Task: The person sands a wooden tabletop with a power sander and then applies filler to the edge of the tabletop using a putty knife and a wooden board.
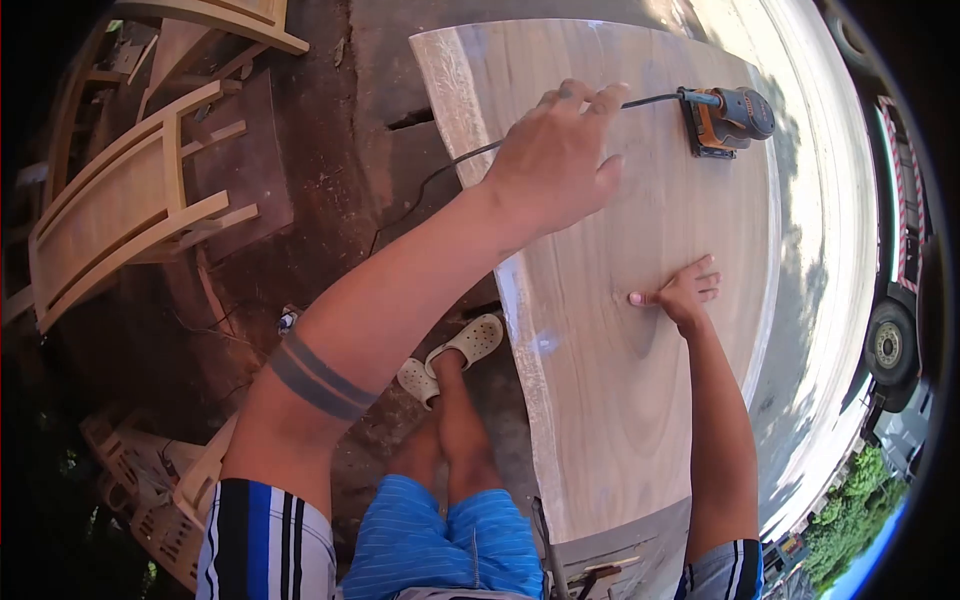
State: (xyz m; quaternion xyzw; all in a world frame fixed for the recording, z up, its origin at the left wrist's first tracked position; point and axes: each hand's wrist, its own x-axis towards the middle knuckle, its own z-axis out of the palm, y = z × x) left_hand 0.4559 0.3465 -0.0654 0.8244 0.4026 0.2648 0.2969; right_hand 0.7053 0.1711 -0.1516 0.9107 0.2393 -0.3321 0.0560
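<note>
A large wooden slab [620, 400] with pale, rough long edges stretches out in front of me. My left hand [560, 155] is above its left part, fingers curled around a dark power cord [650, 101]. The cord runs from the left, passes at my fingers and joins an orange and black electric sander [728, 120]. That sander rests on the slab near its far right side, apart from both hands. Lower down, my right hand [688, 292] lies on the wood with fingers spread and thumb out, holding nothing.
Wooden chair-like frames [130, 220] stand on the dark floor [330, 150] at the left. More wooden pieces [160, 500] lie at the lower left. My feet in pale clogs [465, 345] are beside the slab. A vehicle wheel [890, 342] shows at the far right, beyond sunlit ground.
</note>
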